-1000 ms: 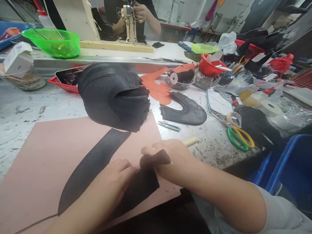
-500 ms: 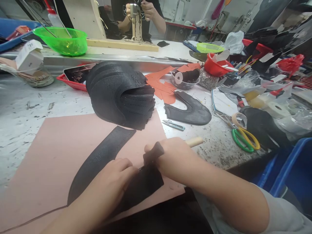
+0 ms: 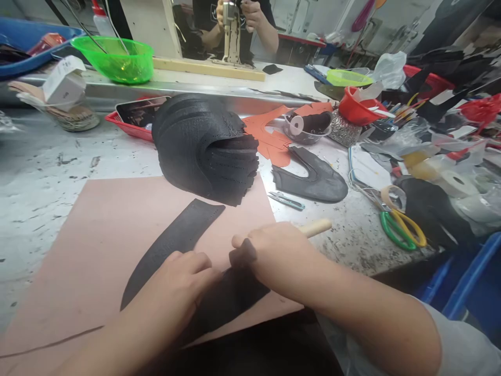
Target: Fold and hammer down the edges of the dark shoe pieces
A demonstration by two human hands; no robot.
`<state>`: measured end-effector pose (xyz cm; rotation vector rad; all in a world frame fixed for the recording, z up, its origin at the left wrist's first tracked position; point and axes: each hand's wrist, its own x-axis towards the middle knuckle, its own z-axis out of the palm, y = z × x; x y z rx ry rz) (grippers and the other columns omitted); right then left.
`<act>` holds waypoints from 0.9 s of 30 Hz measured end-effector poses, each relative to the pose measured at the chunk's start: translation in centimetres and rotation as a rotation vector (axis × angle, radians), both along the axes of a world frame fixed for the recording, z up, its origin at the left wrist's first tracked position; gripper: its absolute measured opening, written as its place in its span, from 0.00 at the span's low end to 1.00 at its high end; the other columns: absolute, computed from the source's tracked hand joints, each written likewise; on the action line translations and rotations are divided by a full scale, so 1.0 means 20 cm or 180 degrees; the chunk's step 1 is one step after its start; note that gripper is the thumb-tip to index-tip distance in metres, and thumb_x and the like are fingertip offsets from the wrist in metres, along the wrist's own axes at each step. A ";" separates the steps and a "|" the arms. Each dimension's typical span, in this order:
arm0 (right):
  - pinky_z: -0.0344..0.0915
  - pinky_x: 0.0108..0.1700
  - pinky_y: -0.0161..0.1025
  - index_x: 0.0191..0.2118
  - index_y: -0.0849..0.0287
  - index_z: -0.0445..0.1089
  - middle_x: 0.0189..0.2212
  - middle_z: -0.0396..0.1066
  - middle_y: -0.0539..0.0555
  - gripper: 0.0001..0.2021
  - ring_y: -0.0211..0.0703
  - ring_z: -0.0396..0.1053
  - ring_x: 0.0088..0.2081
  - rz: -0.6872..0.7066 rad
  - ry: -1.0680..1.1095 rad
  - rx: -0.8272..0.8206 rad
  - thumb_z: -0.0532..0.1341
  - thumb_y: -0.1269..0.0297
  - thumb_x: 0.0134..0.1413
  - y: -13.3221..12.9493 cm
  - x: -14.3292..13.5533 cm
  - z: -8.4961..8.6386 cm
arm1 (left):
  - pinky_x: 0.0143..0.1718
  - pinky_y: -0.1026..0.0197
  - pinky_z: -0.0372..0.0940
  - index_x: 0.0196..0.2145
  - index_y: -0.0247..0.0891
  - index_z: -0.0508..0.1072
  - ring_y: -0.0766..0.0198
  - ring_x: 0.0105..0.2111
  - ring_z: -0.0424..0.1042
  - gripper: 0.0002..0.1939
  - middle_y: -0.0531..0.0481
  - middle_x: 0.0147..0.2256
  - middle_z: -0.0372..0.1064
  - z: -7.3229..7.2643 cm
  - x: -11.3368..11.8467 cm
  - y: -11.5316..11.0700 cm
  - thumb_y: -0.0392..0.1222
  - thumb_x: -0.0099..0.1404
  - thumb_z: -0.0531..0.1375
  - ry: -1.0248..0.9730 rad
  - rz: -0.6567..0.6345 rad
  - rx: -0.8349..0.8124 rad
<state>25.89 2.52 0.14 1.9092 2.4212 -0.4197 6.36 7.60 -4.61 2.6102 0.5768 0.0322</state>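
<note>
Nearby, left hand (image 3: 191, 274): half curled, knuckles up, resting on the black piece (image 3: 172, 240); from my distant post I cannot tell whether the fingertips pinch its edge or only press it.
Right hand (image 3: 274, 250): closed in a fist around a wooden-handled tool (image 3: 318, 227), the pale handle jutting out to the right; I cannot make out whether the dark, blurred shape (image 3: 242, 254) by the curled fingers is its head.
Black piece: flat on a pink sheet (image 3: 113, 230), one arm angling away beyond the left hand, another under both hands; the left forearm (image 3: 133, 324) hides from me whether they join.
Close fingers: with the hands this near each other, I judge that a loose hold on the tool could let it slip onto the left fingers.
Uneven pressure: should the left hand bear down on one side only, the black piece could skew or crease.
Black stack (image 3: 188, 151): fanned, perforated layers behind, partly on the sheet; a knock could send layers sliding.
Snips (image 3: 287, 201): just right of the sheet on the scuffed table (image 3: 121, 151), a grey U-shaped piece (image 3: 326, 183) beyond.
Far side: a co-worker's hands (image 3: 252, 15) at a cream machine (image 3: 232, 36).
</note>
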 end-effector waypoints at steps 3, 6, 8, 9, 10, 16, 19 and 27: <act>0.42 0.22 0.36 0.29 0.57 0.66 0.19 0.66 0.48 0.05 0.37 0.61 0.21 0.0052 -0.0032 0.0055 0.54 0.70 0.53 0.00 -0.02 0.00 | 0.31 0.58 0.50 0.31 0.40 0.68 0.64 0.28 0.60 0.15 0.52 0.28 0.61 0.00 -0.02 0.01 0.29 0.64 0.44 0.0019 -0.0018 -0.0120; 0.42 0.22 0.36 0.29 0.57 0.66 0.18 0.66 0.49 0.06 0.38 0.62 0.21 0.0126 -0.0123 -0.0027 0.54 0.71 0.53 0.00 -0.04 -0.01 | 0.31 0.59 0.52 0.34 0.42 0.70 0.63 0.29 0.61 0.16 0.51 0.30 0.62 0.01 -0.03 0.02 0.28 0.63 0.45 -0.0023 -0.0110 -0.0041; 0.42 0.22 0.36 0.29 0.57 0.65 0.19 0.66 0.49 0.06 0.38 0.62 0.21 0.0089 -0.0115 0.0045 0.53 0.71 0.53 0.00 -0.05 -0.02 | 0.31 0.60 0.53 0.37 0.43 0.70 0.63 0.30 0.62 0.16 0.51 0.31 0.63 0.02 -0.04 0.03 0.29 0.63 0.47 -0.0031 -0.0146 -0.0023; 0.42 0.22 0.36 0.29 0.57 0.65 0.19 0.66 0.49 0.06 0.38 0.62 0.21 0.0092 -0.0088 0.0081 0.53 0.72 0.53 0.00 -0.06 -0.02 | 0.31 0.61 0.54 0.36 0.43 0.71 0.63 0.30 0.63 0.15 0.51 0.31 0.64 0.02 -0.04 0.03 0.29 0.63 0.47 -0.0038 -0.0152 -0.0050; 0.41 0.22 0.36 0.29 0.57 0.65 0.20 0.66 0.49 0.06 0.37 0.61 0.20 0.0123 -0.0063 0.0082 0.53 0.72 0.52 0.00 -0.06 -0.03 | 0.31 0.61 0.55 0.35 0.42 0.71 0.63 0.30 0.63 0.14 0.51 0.30 0.64 0.02 -0.05 0.04 0.29 0.63 0.47 -0.0060 -0.0155 -0.0082; 0.40 0.22 0.36 0.29 0.57 0.65 0.19 0.66 0.49 0.06 0.38 0.61 0.21 0.0178 -0.0105 0.0136 0.53 0.72 0.53 0.01 -0.10 -0.02 | 0.34 0.60 0.58 0.36 0.41 0.72 0.62 0.33 0.64 0.15 0.49 0.32 0.65 0.03 -0.08 0.05 0.29 0.63 0.48 -0.0081 -0.0154 -0.0212; 0.42 0.22 0.36 0.30 0.57 0.65 0.20 0.67 0.49 0.05 0.39 0.62 0.21 0.0169 -0.0156 -0.0033 0.55 0.73 0.50 0.02 -0.13 -0.01 | 0.34 0.59 0.58 0.34 0.40 0.71 0.62 0.32 0.64 0.15 0.49 0.32 0.66 0.03 -0.09 0.06 0.28 0.62 0.47 0.0012 -0.0143 -0.0320; 0.41 0.21 0.36 0.28 0.56 0.65 0.17 0.65 0.48 0.06 0.40 0.61 0.18 0.0205 -0.0177 0.0032 0.53 0.73 0.50 0.02 -0.18 0.00 | 0.34 0.61 0.59 0.30 0.40 0.70 0.63 0.31 0.66 0.12 0.51 0.30 0.67 0.05 -0.12 0.06 0.32 0.64 0.49 -0.0107 -0.0093 -0.0351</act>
